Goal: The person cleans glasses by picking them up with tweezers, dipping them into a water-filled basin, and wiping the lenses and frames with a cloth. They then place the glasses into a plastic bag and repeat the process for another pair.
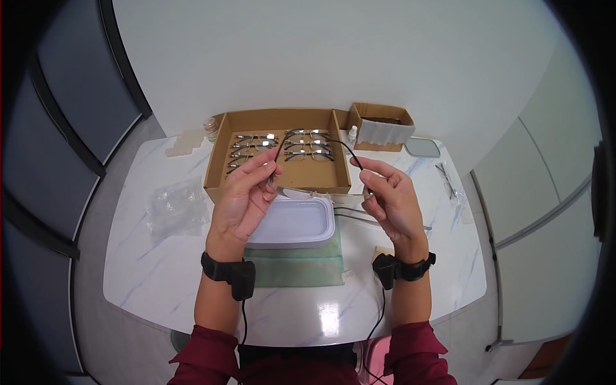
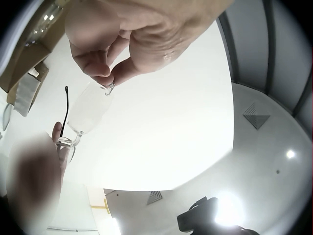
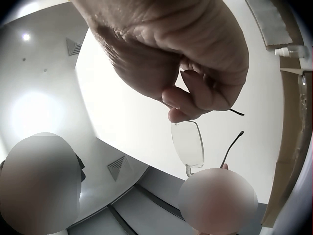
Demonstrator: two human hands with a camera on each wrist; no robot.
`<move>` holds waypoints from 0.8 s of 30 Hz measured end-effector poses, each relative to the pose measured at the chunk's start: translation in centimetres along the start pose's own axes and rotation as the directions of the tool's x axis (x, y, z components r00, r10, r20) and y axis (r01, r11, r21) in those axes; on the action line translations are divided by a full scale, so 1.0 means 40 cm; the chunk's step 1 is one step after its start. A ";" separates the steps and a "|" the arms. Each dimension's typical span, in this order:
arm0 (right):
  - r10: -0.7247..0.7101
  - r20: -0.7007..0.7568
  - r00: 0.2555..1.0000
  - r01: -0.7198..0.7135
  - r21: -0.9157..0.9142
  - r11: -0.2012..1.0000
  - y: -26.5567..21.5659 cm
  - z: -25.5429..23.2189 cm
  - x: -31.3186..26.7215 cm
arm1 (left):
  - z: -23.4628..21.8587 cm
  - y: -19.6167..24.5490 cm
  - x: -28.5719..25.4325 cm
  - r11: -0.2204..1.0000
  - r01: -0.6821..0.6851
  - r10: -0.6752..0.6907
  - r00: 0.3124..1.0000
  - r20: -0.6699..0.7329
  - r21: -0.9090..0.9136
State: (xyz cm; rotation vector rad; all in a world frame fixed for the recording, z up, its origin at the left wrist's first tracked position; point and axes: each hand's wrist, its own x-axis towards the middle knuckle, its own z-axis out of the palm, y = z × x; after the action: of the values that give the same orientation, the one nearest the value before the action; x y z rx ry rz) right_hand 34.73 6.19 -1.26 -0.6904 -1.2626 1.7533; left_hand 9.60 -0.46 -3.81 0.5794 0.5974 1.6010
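A pair of clear-lensed glasses (image 2: pixel 90 110) is held up between my two hands, above a white tray (image 1: pixel 292 244). My left hand (image 1: pixel 247 192) pinches one end of the frame near the hinge, thumb against fingers. At the opposite end, my right hand (image 1: pixel 394 199) grips the other hinge area the same way. The dark temples stick out away from me, their curved tips rising over the hands in the head view. One lens (image 3: pixel 188 144) shows in the right wrist view, just beyond the right fingertips.
Behind the tray, a cardboard box (image 1: pixel 216 154) holds rows of glasses (image 1: pixel 311 144). A smaller box (image 1: pixel 385 131), a white-capped bottle (image 1: pixel 352 135) and a jar (image 1: pixel 210 129) stand nearby. Green cloth (image 1: pixel 295 273) lies under the tray, a plastic bag (image 1: pixel 173 208) left, more glasses (image 1: pixel 447 179) right.
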 end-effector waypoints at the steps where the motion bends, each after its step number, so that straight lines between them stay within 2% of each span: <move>1: -0.028 -0.023 0.999 0.026 -0.082 0.996 -0.004 0.005 -0.003 | 0.007 -0.002 -0.001 0.997 -0.030 0.033 0.998 -0.047 0.065; 2: -0.028 -0.021 0.999 0.026 -0.081 0.996 -0.005 0.007 -0.004 | 0.012 -0.005 -0.002 0.997 -0.031 0.035 0.998 -0.048 0.065; 4: -0.056 -0.066 0.996 0.042 -0.200 0.979 -0.007 0.009 -0.005 | 0.019 -0.009 -0.002 0.969 -0.098 0.122 0.988 -0.094 0.227; 5: -0.056 -0.066 0.996 0.042 -0.200 0.979 -0.008 0.011 -0.006 | 0.022 -0.007 -0.005 0.969 -0.099 0.123 0.988 -0.095 0.228; 7: -0.122 -0.102 0.987 0.088 -0.287 0.954 -0.009 0.013 -0.008 | 0.029 -0.002 -0.015 0.914 -0.121 0.160 0.985 -0.069 0.388; 11: -0.184 -0.108 0.977 0.134 -0.359 0.924 -0.004 0.008 -0.008 | 0.034 -0.002 -0.018 0.846 -0.105 0.152 0.987 -0.049 0.523; 13: -0.315 -0.075 0.946 0.248 -0.457 0.855 0.011 -0.002 -0.002 | 0.040 -0.001 -0.021 0.791 -0.102 0.144 0.989 -0.022 0.604; 14: -0.315 -0.076 0.946 0.248 -0.457 0.855 0.014 -0.005 -0.001 | 0.039 -0.004 -0.021 0.791 -0.102 0.144 0.989 -0.022 0.604; 16: -0.373 -0.058 0.926 0.284 -0.541 0.791 0.019 -0.009 -0.001 | 0.035 -0.010 -0.020 0.733 -0.178 0.193 0.980 0.051 0.657; 20: -0.437 -0.034 0.899 0.317 -0.637 0.702 0.029 -0.018 0.001 | 0.035 -0.005 -0.026 0.669 -0.205 0.153 0.979 0.137 0.714; 22: -0.462 -0.016 0.887 0.313 -0.714 0.626 0.030 -0.020 0.002 | 0.032 -0.009 -0.025 0.605 -0.301 0.137 0.951 0.276 0.737; 23: -0.461 -0.016 0.887 0.312 -0.715 0.626 0.025 -0.015 -0.002 | 0.032 -0.009 -0.028 0.605 -0.300 0.137 0.952 0.275 0.737; 24: -0.459 0.018 0.888 0.314 -0.754 0.577 0.014 -0.006 -0.010 | 0.033 -0.007 -0.031 0.535 -0.286 0.104 0.956 0.273 0.795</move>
State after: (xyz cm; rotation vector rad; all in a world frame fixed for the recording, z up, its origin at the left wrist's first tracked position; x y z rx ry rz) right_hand 34.97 5.87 -1.89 -0.9041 -1.8488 0.7316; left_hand 10.81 -1.60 -3.08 1.5575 1.1932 1.3588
